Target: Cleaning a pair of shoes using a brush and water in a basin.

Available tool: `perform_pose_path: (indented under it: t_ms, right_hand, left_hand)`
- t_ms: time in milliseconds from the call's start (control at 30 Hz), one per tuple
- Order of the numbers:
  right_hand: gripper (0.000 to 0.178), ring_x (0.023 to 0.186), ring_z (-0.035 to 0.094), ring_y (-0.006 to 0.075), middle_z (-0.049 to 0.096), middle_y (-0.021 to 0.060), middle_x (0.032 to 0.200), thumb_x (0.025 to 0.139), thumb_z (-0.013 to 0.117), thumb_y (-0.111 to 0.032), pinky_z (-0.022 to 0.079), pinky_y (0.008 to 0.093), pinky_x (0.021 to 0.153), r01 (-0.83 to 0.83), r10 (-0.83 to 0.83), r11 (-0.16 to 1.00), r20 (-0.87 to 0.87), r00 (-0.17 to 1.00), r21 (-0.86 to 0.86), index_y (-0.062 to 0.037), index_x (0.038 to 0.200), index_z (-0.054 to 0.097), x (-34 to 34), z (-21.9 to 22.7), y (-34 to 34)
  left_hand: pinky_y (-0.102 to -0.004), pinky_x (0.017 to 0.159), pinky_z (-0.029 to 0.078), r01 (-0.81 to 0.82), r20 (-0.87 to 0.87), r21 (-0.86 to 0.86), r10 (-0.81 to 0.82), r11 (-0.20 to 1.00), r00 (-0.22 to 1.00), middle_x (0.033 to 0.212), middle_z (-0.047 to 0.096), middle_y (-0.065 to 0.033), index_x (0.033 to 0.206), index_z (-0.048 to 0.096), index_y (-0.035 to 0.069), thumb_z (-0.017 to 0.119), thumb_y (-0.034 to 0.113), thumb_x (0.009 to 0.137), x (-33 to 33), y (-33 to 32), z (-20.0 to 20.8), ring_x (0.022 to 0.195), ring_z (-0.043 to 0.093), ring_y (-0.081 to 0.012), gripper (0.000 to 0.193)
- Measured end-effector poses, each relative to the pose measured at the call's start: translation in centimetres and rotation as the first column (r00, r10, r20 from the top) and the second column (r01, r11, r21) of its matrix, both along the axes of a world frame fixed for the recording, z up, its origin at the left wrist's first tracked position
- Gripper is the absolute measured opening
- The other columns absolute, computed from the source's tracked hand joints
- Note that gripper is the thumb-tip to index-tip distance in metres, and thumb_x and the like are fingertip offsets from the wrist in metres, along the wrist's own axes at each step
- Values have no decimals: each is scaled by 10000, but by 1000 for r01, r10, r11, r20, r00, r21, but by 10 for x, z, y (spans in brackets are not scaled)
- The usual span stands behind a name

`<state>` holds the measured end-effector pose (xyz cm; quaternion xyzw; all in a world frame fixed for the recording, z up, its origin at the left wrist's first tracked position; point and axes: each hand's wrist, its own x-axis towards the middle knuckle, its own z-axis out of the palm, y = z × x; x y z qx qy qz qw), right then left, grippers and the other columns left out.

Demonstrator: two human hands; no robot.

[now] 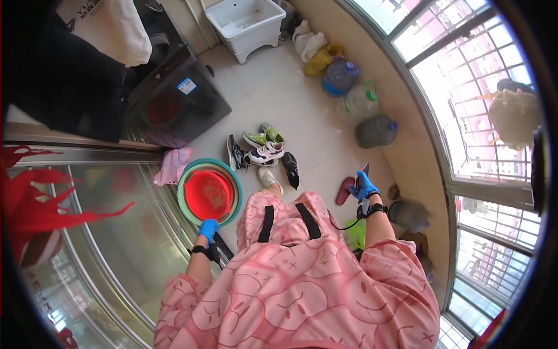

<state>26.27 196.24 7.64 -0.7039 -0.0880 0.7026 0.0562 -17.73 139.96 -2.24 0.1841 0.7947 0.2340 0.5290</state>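
Observation:
My left hand (208, 228), in a blue glove, is at the near edge of a stack of nested basins. A red basin (207, 196) sits inside a larger green basin (182, 198). The left fingers overlap the rim in the picture; whether they touch it I cannot tell. Out to the right, my right hand (364, 187), gloved in blue too, is closed around a dark, narrow thing (365, 168) with a reddish edge. A dark red slipper (344, 191) lies on the floor beside that hand. Both wrists carry black straps, and a cable runs from the right one.
Several shoes (267, 152) lie in a cluster ahead of my feet, with a black shoe (290, 170) at its right. Large plastic bottles (376, 131) line the right wall. A white sink (247, 29) stands at the far end, a dark appliance (180, 99) at left. Pink cloth (174, 166) lies beside the basins.

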Motion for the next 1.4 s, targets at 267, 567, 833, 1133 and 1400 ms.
perform_pose_path:
  t_ms: [267, 567, 833, 1133, 1400]
  right_hand:
    - [335, 643, 549, 222, 505, 42, 686, 688, 699, -403, 499, 329, 593, 2, 12, 967, -54, 998, 255, -137, 758, 508, -90, 53, 47]
    - [313, 634, 548, 127, 604, 49, 748, 644, 707, -200, 467, 277, 581, -506, 697, 284, 187, 692, 815, 22, 832, 591, -306, 161, 43]
    - [673, 903, 484, 401, 457, 277, 978, 610, 690, -192, 432, 406, 777, -469, 575, -392, 609, 547, 792, 68, 1125, 341, -465, 155, -18]
    - [571, 861, 554, 234, 529, 149, 1030, 753, 617, -138, 465, 328, 771, -236, 951, 0, 73, 302, 972, -39, 1263, 381, -457, 160, 1]
    - [346, 756, 586, 153, 593, 76, 969, 842, 542, -134, 472, 253, 654, -308, 398, 703, 4, 917, 641, -16, 1165, 503, -221, 41, 95]
  left_hand:
    - [-290, 637, 483, -282, 47, 112, 278, 953, 959, 819, 594, -87, 939, 543, 43, 467, 192, 854, -123, 153, 67, 729, 584, -194, 188]
    - [-272, 800, 445, -182, 272, 570, 26, 801, 962, 1006, 578, -68, 1105, 478, -18, 555, 213, 856, -92, 407, 207, 895, 546, -150, 349]
    - [-291, 761, 478, -622, 346, 538, 525, 569, 778, 1019, 544, -128, 1145, 333, -34, 782, 337, 642, -102, 484, 274, 893, 540, -180, 770]
    - [-314, 601, 452, -585, 37, 632, 735, 508, 677, 839, 589, -93, 870, 571, 19, 725, 231, 654, -255, 495, 235, 690, 552, -178, 340]
    - [-417, 764, 489, -455, -783, 12, 292, 891, 550, 1121, 535, -237, 1169, 435, -78, 689, 542, 590, -333, 543, 305, 979, 565, -331, 886]
